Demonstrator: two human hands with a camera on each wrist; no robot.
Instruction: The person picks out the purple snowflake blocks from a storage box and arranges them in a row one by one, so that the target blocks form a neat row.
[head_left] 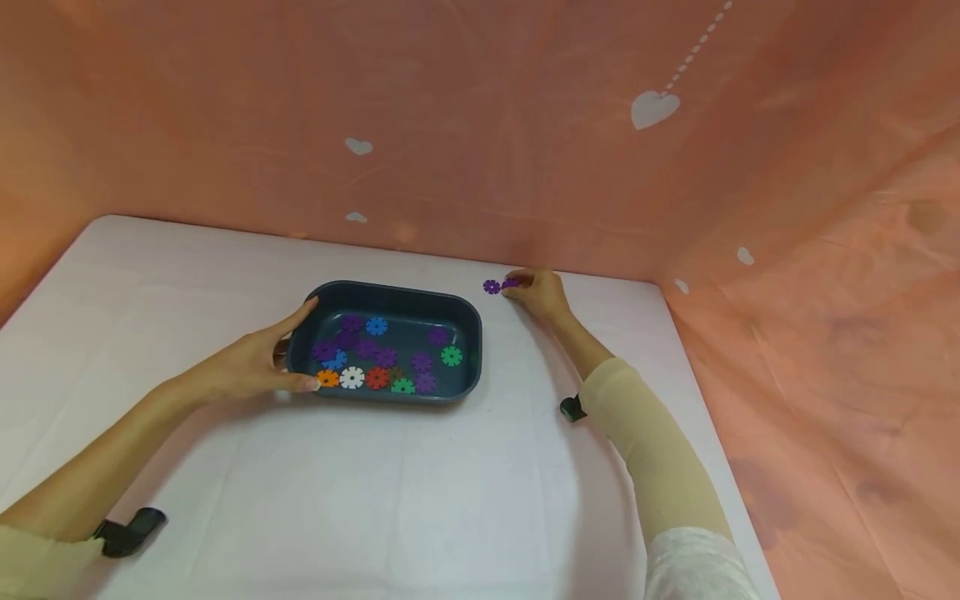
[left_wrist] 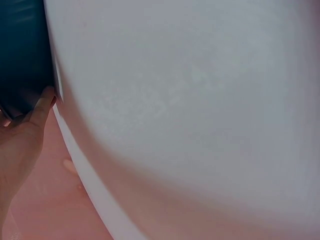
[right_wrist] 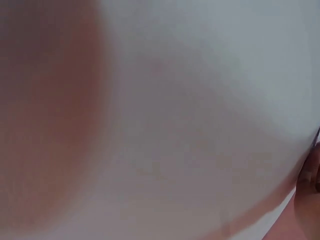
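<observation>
While my left hand (head_left: 251,362) holds the left end of the dark tray (head_left: 465,329) mid-table, fingers curled round its rim, my right hand (head_left: 542,292) pinches a purple disc (head_left: 511,283) at the far edge, another purple disc (head_left: 491,287) just left of it. Left wrist: thumb on tray wall (left_wrist: 22,55), white table (left_wrist: 200,100). Right wrist: blur, fingers cannot be made out.

White table (head_left: 390,517), peach cloth backdrop (head_left: 487,125) with white hearts, soft light
</observation>
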